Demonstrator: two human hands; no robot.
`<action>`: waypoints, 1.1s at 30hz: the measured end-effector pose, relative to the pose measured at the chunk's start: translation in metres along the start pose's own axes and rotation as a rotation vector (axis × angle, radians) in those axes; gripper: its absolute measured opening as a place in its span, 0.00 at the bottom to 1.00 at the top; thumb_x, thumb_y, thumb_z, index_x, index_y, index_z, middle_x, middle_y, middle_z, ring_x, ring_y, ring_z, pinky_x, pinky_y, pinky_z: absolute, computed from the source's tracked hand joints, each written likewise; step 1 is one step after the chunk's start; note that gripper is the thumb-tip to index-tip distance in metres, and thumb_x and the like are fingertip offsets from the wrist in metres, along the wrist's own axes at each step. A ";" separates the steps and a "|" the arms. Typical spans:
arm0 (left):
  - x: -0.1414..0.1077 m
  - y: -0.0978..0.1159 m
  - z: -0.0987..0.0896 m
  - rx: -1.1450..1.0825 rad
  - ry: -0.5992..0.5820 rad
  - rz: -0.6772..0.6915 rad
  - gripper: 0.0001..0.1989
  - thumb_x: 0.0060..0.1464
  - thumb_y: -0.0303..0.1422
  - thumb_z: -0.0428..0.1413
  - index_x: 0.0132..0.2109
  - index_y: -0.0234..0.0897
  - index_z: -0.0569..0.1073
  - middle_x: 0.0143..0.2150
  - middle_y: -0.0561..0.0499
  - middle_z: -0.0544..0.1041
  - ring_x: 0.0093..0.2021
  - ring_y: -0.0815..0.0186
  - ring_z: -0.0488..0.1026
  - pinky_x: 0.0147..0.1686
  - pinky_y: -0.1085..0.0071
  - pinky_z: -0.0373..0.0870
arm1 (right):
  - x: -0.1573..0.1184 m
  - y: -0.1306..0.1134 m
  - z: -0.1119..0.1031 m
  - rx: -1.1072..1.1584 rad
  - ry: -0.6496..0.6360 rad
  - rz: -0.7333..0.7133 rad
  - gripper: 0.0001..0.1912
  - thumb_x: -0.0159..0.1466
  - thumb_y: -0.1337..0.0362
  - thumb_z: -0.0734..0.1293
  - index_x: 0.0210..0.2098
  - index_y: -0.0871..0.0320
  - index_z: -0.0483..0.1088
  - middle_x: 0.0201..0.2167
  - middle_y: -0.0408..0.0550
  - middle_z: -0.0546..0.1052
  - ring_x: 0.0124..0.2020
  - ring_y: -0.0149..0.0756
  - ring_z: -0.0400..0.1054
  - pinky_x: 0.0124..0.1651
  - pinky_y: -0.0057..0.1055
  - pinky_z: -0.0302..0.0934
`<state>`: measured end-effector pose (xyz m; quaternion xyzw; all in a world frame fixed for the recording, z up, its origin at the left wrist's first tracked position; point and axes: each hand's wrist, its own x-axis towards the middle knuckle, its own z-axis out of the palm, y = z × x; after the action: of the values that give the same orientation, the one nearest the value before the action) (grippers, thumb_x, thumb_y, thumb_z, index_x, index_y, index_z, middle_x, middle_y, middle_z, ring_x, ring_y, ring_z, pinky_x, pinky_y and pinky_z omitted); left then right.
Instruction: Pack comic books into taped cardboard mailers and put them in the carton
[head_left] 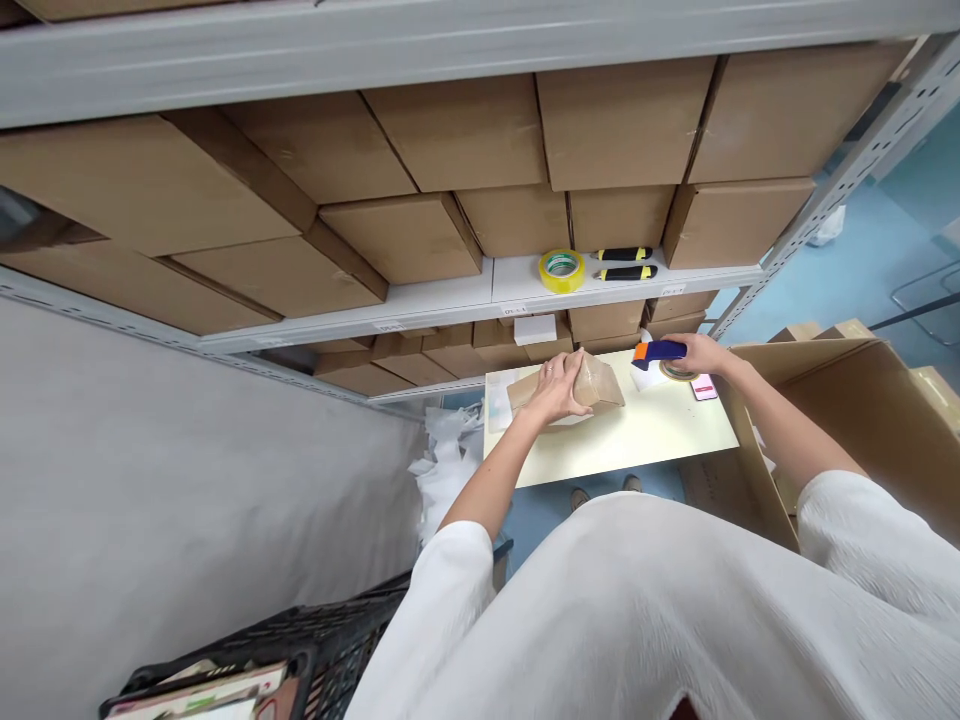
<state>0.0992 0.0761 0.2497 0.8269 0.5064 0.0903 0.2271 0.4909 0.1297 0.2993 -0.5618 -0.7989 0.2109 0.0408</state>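
Holding brown cardboard box (602,384) under left hand's (555,391) spread fingers. Gripping blue-and-orange tape dispenser (660,351) in right hand's (702,352) curled fingers, at box's two o'clock.

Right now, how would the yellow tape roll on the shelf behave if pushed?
Lying flat, the yellow tape roll would probably slide rather than roll. Its even ring suggests it would stay stiff. Near the front edge of the shelf, it might tip off if pushed outward.
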 end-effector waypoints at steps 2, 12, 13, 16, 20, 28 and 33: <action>-0.004 0.000 0.004 0.016 -0.035 0.024 0.74 0.42 0.51 0.76 0.84 0.45 0.39 0.80 0.31 0.52 0.81 0.32 0.45 0.78 0.40 0.40 | 0.001 -0.008 -0.009 0.117 0.050 -0.004 0.32 0.63 0.51 0.73 0.66 0.52 0.76 0.52 0.50 0.86 0.49 0.52 0.81 0.53 0.41 0.74; -0.015 -0.013 0.047 0.078 -0.170 0.020 0.71 0.40 0.44 0.77 0.83 0.41 0.45 0.81 0.26 0.51 0.82 0.33 0.45 0.77 0.35 0.33 | 0.080 -0.090 -0.029 0.503 0.164 -0.240 0.34 0.73 0.42 0.63 0.72 0.50 0.70 0.69 0.51 0.75 0.68 0.55 0.70 0.73 0.58 0.62; -0.016 -0.014 0.049 0.064 -0.173 0.020 0.71 0.40 0.45 0.77 0.83 0.42 0.46 0.82 0.26 0.50 0.83 0.33 0.44 0.78 0.35 0.33 | 0.092 -0.101 -0.027 0.486 0.170 -0.276 0.35 0.73 0.43 0.62 0.73 0.50 0.69 0.70 0.51 0.74 0.68 0.54 0.69 0.73 0.57 0.61; -0.023 -0.016 0.048 0.024 -0.155 0.026 0.68 0.44 0.52 0.75 0.82 0.43 0.49 0.84 0.27 0.47 0.84 0.35 0.40 0.78 0.35 0.32 | 0.125 -0.135 -0.019 0.402 0.204 -0.400 0.37 0.74 0.43 0.60 0.77 0.52 0.63 0.72 0.54 0.72 0.69 0.54 0.67 0.74 0.58 0.58; -0.047 -0.027 0.035 -0.025 -0.079 -0.017 0.56 0.57 0.55 0.68 0.82 0.43 0.52 0.84 0.29 0.47 0.84 0.40 0.41 0.78 0.36 0.33 | 0.168 -0.178 -0.012 0.195 0.269 -0.545 0.41 0.77 0.40 0.55 0.81 0.55 0.53 0.74 0.61 0.67 0.71 0.59 0.62 0.74 0.60 0.55; -0.111 -0.060 0.014 -0.086 0.021 -0.162 0.45 0.64 0.47 0.63 0.81 0.46 0.54 0.83 0.34 0.53 0.84 0.43 0.45 0.79 0.38 0.39 | 0.247 -0.225 0.007 -0.216 0.289 -0.645 0.38 0.76 0.50 0.55 0.81 0.59 0.49 0.61 0.66 0.73 0.61 0.65 0.62 0.64 0.62 0.53; -0.126 -0.070 0.008 -0.081 0.066 -0.186 0.39 0.66 0.40 0.60 0.79 0.46 0.57 0.82 0.36 0.55 0.83 0.46 0.46 0.80 0.41 0.40 | 0.272 -0.230 0.017 -0.271 0.280 -0.641 0.35 0.74 0.55 0.59 0.77 0.61 0.57 0.59 0.66 0.75 0.57 0.64 0.62 0.61 0.59 0.54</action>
<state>-0.0124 -0.0102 0.2201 0.7632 0.5840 0.1164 0.2508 0.1835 0.3095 0.3247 -0.3071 -0.9415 0.0010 0.1387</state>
